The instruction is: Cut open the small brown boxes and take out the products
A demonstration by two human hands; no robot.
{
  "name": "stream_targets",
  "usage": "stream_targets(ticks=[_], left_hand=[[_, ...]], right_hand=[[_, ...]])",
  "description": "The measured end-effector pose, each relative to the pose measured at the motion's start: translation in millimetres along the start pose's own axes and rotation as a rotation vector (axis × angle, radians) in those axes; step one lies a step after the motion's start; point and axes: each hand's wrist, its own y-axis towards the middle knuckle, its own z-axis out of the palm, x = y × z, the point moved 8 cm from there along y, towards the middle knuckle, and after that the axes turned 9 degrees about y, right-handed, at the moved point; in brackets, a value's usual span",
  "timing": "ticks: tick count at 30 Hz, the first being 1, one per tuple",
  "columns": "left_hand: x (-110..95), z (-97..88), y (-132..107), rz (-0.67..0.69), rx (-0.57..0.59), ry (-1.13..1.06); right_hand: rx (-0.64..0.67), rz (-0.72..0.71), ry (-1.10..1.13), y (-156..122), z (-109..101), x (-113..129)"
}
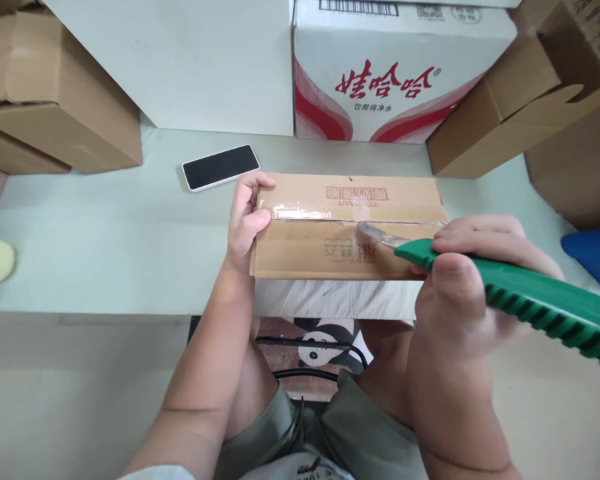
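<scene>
A small brown cardboard box with clear tape along its top seam sits at the near edge of the pale table. My left hand grips the box's left end, thumb on top and fingers curled over the far corner. My right hand is wrapped round a green utility knife. Its metal blade rests on the taped seam, right of the box's middle.
A black phone lies behind the box at the left. A white carton with red print and a plain white box stand at the back. Brown cartons sit left and right. A blue thing lies at the right edge.
</scene>
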Motion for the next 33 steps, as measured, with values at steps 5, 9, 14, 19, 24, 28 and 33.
stream_targets(ticks=[5, 9, 14, 19, 24, 28, 33], left_hand=[[1, 0.1, 0, -0.002, 0.007, 0.026], [1, -1.8, 0, 0.008, -0.016, 0.05], [1, -1.0, 0, -0.003, -0.001, 0.03], [1, -0.1, 0, -0.011, 0.008, 0.015], [-1, 1.1, -2, 0.003, 0.0, -0.02], [-3, 0.9, -3, 0.015, -0.01, -0.015], [-8, -5.3, -1, 0.099, -0.021, 0.091]], right_hand=[[0.096, 0.036, -0.029, -1, 2, 0], [0.007, 0.084, -0.033, -3, -2, 2], [-0.131, -0.014, -0.028, -5, -8, 6], [-0.124, -0.07, -0.014, -5, -6, 3], [-0.116, -0.054, -0.013, -6, -7, 3], [-0.095, -0.055, -0.014, -6, -8, 5], [-0.177, -0.185, 0.044, -3, -12, -1]])
